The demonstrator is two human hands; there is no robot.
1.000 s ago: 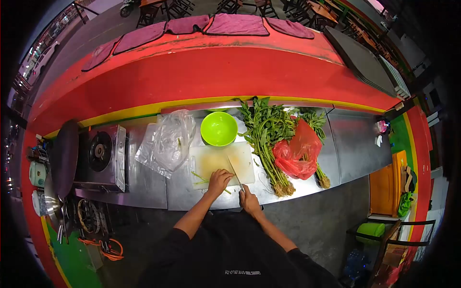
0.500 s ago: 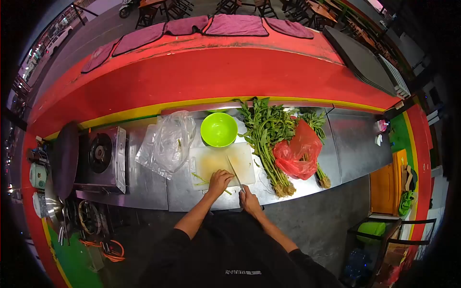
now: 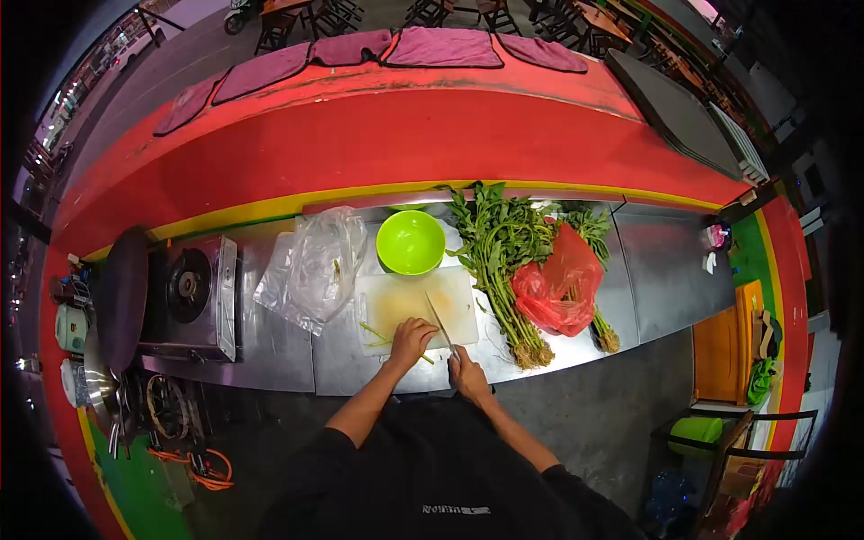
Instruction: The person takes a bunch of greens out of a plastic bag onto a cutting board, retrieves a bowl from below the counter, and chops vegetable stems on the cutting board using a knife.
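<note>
One knife (image 3: 436, 315), across board (image 3: 407, 301) edge, room rightward

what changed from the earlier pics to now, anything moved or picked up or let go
Outside, the white car has moved up and rightward in the picture. Nothing was visibly taken hold of or let go: the left hand stays on the green stems, the right hand on the knife. The cutting board, green bowl and red bag stayed put.
</note>
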